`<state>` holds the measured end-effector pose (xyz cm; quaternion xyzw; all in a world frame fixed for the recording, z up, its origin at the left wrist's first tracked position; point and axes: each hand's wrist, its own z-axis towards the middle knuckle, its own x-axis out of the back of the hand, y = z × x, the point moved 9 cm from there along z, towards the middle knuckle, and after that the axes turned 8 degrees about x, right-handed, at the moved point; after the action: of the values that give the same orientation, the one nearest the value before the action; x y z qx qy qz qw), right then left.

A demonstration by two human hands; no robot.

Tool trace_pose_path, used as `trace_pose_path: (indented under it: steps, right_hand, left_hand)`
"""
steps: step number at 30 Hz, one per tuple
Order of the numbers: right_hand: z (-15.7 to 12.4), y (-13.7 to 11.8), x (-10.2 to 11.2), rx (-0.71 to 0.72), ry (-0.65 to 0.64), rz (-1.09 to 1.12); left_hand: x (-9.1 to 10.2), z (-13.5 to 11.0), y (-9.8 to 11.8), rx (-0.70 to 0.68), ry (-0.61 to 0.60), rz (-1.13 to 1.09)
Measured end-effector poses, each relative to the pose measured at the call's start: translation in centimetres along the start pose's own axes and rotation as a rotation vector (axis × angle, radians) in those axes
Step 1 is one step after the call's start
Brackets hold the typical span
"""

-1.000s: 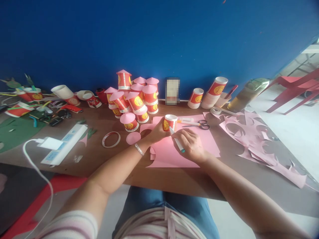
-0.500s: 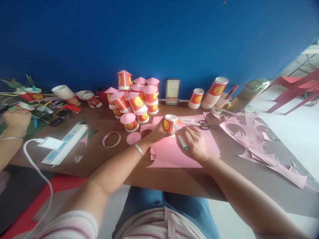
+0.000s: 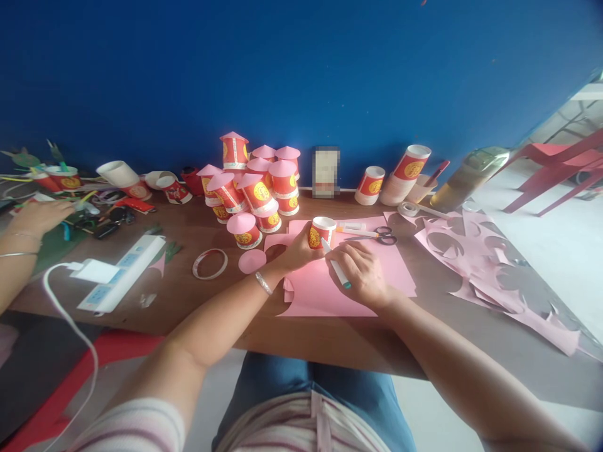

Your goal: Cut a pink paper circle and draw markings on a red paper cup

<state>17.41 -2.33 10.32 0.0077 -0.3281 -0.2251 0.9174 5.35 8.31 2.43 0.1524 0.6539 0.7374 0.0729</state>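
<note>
My left hand [image 3: 301, 249] is wrapped round a red paper cup [image 3: 322, 233] with a yellow emblem and a white rim, its open end up. In my right hand [image 3: 360, 270] is a white craft knife [image 3: 337, 269] with a teal end. Its pointed tip lies against the front of the cup; whether it pierces the wall I cannot tell. Beneath both hands spreads pink paper [image 3: 320, 301]. Scissors [image 3: 377, 234] with black handles and an orange-and-white stick-like thing lie on the paper just behind my right hand.
Stacked red cups with pink cone roofs [image 3: 257, 191] stand left of centre. A tape roll [image 3: 210, 264] and a power strip [image 3: 122, 274] lie further left, near another person's hand [image 3: 42, 216]. Plain cups [image 3: 370, 186], a bottle [image 3: 468, 179] and pink scraps [image 3: 475, 257] are on the right.
My right hand has shifted slightly left and down, bringing the craft knife's tip lower across the cup's front. The other person's hand at the far left has moved a little.
</note>
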Motion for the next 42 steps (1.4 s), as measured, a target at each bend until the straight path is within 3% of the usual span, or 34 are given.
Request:
trace_pose_path:
  steps: [21, 29, 42]
  right_hand:
    - [-0.1, 0.7, 0.6, -0.043, 0.031, -0.026]
    - [0.2, -0.4, 0.6, 0.031, 0.046, 0.004]
    - [-0.1, 1.0, 0.9, -0.036, 0.060, -0.058]
  left_hand:
    - [0.2, 0.0, 0.4, -0.050, 0.019, -0.013]
    - [-0.3, 0.1, 0.3, 0.056, -0.089, -0.234]
    - [-0.9, 0.0, 0.1, 0.111, -0.191, -0.364]
